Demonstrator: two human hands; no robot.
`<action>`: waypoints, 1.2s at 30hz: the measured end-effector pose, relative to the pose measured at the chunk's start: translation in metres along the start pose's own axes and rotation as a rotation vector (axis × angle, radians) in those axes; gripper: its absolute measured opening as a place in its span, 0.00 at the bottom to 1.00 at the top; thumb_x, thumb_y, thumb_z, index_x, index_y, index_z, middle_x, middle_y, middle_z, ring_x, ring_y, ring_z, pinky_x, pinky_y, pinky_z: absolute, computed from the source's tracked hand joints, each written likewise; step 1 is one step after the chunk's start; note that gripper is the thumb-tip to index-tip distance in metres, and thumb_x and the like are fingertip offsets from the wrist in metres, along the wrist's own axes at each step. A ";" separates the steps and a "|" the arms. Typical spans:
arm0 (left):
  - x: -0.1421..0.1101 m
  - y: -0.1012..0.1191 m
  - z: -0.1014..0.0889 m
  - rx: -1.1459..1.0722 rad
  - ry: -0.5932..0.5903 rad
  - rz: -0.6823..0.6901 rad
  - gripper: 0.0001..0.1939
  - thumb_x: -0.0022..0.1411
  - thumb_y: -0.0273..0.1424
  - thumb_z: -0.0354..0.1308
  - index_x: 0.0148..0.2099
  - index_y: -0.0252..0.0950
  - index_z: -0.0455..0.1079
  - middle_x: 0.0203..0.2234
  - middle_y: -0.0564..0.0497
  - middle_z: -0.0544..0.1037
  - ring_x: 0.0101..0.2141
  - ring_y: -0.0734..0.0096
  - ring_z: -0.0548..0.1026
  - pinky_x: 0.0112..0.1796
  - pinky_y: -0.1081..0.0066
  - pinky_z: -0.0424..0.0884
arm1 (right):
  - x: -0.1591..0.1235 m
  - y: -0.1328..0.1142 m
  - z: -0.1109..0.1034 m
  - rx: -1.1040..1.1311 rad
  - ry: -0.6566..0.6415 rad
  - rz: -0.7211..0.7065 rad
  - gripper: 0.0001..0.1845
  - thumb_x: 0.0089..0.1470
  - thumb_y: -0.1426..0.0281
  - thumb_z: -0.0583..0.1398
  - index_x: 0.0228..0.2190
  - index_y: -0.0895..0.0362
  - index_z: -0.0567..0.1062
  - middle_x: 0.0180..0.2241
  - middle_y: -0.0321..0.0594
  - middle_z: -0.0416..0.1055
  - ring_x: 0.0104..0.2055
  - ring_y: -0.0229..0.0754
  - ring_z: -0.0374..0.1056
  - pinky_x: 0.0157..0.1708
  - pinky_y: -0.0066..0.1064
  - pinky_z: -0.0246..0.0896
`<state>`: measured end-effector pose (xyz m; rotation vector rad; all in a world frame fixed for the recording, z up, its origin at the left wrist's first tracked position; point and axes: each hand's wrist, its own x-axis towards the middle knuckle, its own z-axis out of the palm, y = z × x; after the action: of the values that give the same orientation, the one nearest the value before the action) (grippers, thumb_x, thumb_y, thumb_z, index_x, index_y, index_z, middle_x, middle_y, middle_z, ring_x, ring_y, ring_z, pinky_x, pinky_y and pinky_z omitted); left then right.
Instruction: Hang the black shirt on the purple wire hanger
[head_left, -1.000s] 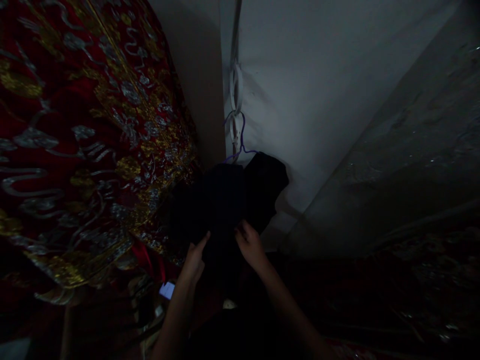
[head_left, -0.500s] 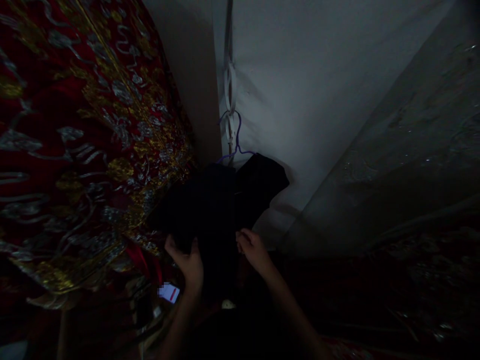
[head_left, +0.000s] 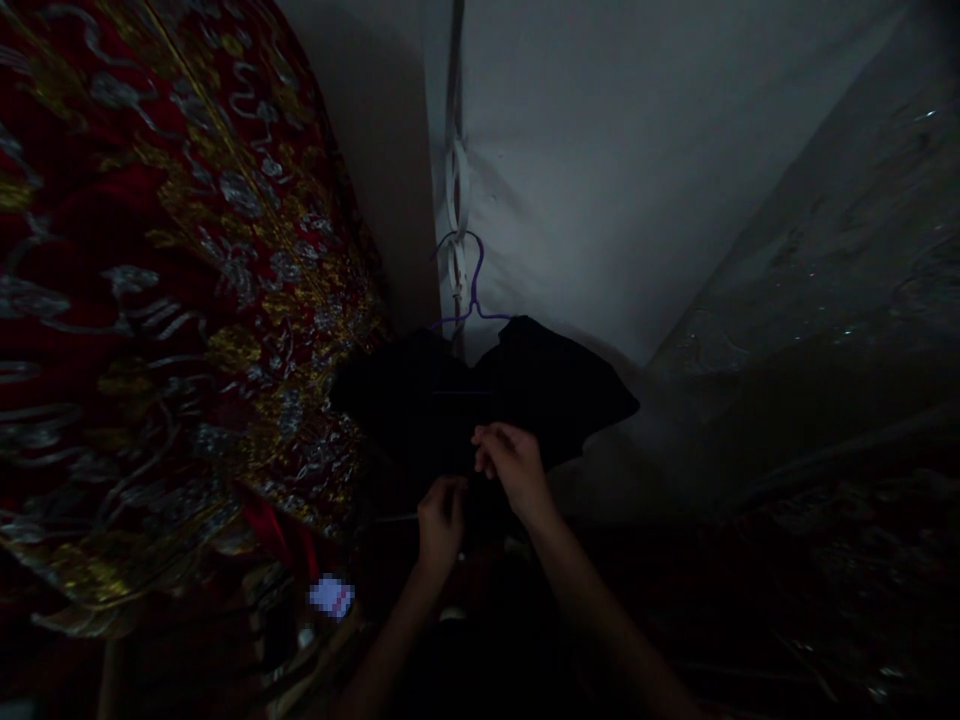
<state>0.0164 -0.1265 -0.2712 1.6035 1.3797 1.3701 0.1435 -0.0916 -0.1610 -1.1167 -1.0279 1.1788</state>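
Note:
A black garment (head_left: pixel 547 385), probably a short-sleeved top, hangs on a purple clothes hanger (head_left: pixel 476 285) with its shoulders spread wide. The hanger's hook sits in a white ring strap (head_left: pixel 457 190) at the wall corner. In front of the garment's middle, my right hand (head_left: pixel 514 465) is closed, its fingertips pinched together at the cloth. Lower and a little to the left, my left hand (head_left: pixel 441 520) is also closed, thumb and fingers pressed together on the dark cloth. Deep shadow hides the exact folds between the fingertips.
A large red garment (head_left: pixel 150 300) with gold and silver embroidery fills the left side. Behind the hanger is a pale wall (head_left: pixel 600 180). A translucent plastic cover (head_left: pixel 825 280) drapes on the right. At lower left a small lit screen (head_left: pixel 331 596) glows.
My left hand has moved right from the garment's left side and gone from spread to pinched. My right hand has risen slightly. The garment has turned to face me, its right shoulder spreading outward.

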 end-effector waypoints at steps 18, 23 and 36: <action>0.013 0.015 0.007 0.089 -0.127 0.079 0.05 0.65 0.29 0.53 0.35 0.37 0.67 0.29 0.50 0.73 0.31 0.68 0.72 0.35 0.71 0.66 | 0.013 -0.045 -0.001 0.054 -0.051 -0.010 0.16 0.45 0.58 0.63 0.20 0.58 0.74 0.12 0.31 0.63 0.13 0.30 0.55 0.13 0.22 0.46; 0.029 0.014 0.002 0.159 -0.331 0.087 0.05 0.62 0.25 0.55 0.35 0.37 0.71 0.29 0.49 0.76 0.32 0.66 0.75 0.36 0.70 0.67 | 0.026 -0.098 0.009 0.128 -0.002 -0.196 0.14 0.47 0.60 0.63 0.21 0.58 0.74 0.12 0.30 0.63 0.13 0.29 0.54 0.13 0.21 0.44; 0.133 0.181 -0.063 0.280 -0.244 0.627 0.09 0.68 0.27 0.53 0.42 0.37 0.76 0.36 0.49 0.80 0.38 0.67 0.77 0.42 0.69 0.70 | 0.008 -0.080 0.007 -0.141 0.001 -0.347 0.15 0.54 0.59 0.61 0.24 0.57 0.72 0.14 0.29 0.62 0.16 0.31 0.57 0.17 0.23 0.51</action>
<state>0.0034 -0.0602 -0.0476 2.4431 0.9893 1.2774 0.1505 -0.0858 -0.0804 -0.9966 -1.2619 0.8392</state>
